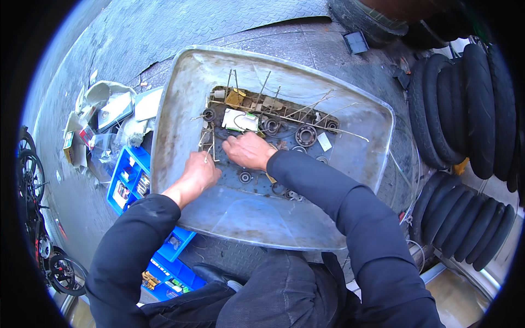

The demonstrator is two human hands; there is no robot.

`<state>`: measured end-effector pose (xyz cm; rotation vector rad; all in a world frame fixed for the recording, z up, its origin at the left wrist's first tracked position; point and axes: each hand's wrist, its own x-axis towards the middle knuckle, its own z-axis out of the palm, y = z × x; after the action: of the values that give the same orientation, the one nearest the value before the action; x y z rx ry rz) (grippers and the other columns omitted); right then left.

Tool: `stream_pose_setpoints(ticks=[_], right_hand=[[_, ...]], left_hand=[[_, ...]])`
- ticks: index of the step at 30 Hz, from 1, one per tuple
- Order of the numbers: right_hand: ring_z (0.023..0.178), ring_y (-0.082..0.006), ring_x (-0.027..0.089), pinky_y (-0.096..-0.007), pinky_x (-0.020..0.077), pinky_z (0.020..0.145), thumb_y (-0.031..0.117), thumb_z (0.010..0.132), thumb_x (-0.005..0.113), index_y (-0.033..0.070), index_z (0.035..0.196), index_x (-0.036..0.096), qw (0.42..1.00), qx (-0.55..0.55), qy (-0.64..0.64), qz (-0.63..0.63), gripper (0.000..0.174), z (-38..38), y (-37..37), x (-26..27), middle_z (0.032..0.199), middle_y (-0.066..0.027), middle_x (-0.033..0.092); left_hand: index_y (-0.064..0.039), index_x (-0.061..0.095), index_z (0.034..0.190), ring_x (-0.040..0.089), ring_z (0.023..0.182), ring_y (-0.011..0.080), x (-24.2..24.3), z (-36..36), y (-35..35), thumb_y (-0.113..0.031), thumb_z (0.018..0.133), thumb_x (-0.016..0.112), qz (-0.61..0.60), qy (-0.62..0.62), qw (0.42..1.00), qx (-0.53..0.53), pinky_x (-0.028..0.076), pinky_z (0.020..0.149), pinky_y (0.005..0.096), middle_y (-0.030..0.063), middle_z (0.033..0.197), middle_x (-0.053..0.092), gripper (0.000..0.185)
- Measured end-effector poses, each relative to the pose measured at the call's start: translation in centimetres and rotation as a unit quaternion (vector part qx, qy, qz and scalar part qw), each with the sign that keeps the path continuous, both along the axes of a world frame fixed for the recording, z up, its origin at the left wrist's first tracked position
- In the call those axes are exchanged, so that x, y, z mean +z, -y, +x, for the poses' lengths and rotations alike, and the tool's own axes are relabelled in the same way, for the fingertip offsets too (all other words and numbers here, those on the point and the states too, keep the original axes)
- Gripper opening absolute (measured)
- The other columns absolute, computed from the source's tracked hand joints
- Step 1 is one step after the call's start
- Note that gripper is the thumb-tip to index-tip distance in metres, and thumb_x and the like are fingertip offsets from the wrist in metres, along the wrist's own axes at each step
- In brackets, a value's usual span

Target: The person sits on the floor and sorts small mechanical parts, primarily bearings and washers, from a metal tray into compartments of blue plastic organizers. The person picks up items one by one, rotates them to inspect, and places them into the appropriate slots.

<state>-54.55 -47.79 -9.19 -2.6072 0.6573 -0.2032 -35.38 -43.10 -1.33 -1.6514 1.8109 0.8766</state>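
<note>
Before me stands a large worn plastic tub (361,102) with ball bearings and small parts in its sunken middle. My left hand (199,174) is curled at the lower end of a wire divider (213,141) on the tub's left side; its fingertips are hidden. Over the middle of the tub, my right hand (248,151) points down with its fingers bent out of sight. Just beyond it lies a white and green carton (241,120). A large ball bearing (306,135) rests to its right, and a small bearing (245,177) lies nearer me.
Blue compartment trays (141,153) holding small boxes stand left of the tub. Behind them is a pile of packaging (117,110). Black tyres (478,110) are stacked at the right. Thin wires (262,86) stick up inside the tub. A bicycle (45,242) shows at the far left.
</note>
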Motion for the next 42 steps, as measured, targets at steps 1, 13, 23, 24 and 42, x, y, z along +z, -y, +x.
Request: stream_pose_setpoints(ticks=[1,13,23,24,42], right_hand=[[0.073,-0.0353,0.078,-0.0487,0.0600,0.061,0.020,0.102,0.063,0.004,0.100,0.066,1.000,-0.014,-0.021,0.019,0.017,-0.5,-0.5,0.7,0.088,-0.0174,0.074],[0.073,-0.0265,0.074,-0.0397,0.0582,0.070,0.019,0.101,0.078,0.000,0.107,0.077,0.872,-0.217,0.243,0.366,0.020,-1.9,-6.1,20.4,0.085,-0.0159,0.076],[0.105,-0.0479,0.077,-0.0516,0.0596,0.097,0.026,0.094,0.076,-0.006,0.131,0.073,0.888,-0.414,-0.063,0.188,0.049,-6.5,0.6,4.9,0.106,-0.0319,0.079],[0.104,-0.0469,0.078,-0.0509,0.0599,0.096,0.027,0.093,0.077,-0.004,0.127,0.076,0.890,-0.411,-0.082,0.177,0.046,-6.7,0.5,5.0,0.106,-0.0303,0.079],[0.075,-0.0178,0.074,-0.0350,0.0605,0.063,0.021,0.110,0.074,0.003,0.149,0.059,0.756,-0.514,0.135,0.382,0.045,-17.5,-5.6,19.2,0.093,-0.0105,0.074]], left_hand=[[0.013,0.069,0.113,0.079,0.103,0.0457,1.5,-0.2,0.2,-0.025,0.093,0.080,0.032,-0.016,0.998,0.058,0.064,0.088,0.0461,0.0313,0.105,0.078,0.044],[-0.004,0.068,0.114,0.070,0.093,0.0220,12.7,0.1,-3.8,-0.027,0.115,0.056,0.187,-0.526,0.491,0.669,0.061,0.081,0.0387,0.0120,0.111,0.071,0.027],[-0.001,0.067,0.117,0.064,0.069,0.0103,20.0,7.5,-16.7,-0.006,0.109,0.058,0.021,-0.442,0.721,0.534,0.054,0.064,0.0279,0.0039,0.091,0.068,0.013],[0.000,0.067,0.117,0.068,0.074,0.0151,19.5,8.0,-18.8,-0.006,0.107,0.059,0.015,-0.378,0.750,0.542,0.056,0.069,0.0316,0.0077,0.093,0.070,0.015],[0.002,0.062,0.130,0.069,0.111,0.0474,-0.4,10.6,-26.4,0.001,0.092,0.072,-0.258,-0.207,0.904,0.270,0.057,0.097,0.0529,0.0246,0.115,0.066,0.040]])
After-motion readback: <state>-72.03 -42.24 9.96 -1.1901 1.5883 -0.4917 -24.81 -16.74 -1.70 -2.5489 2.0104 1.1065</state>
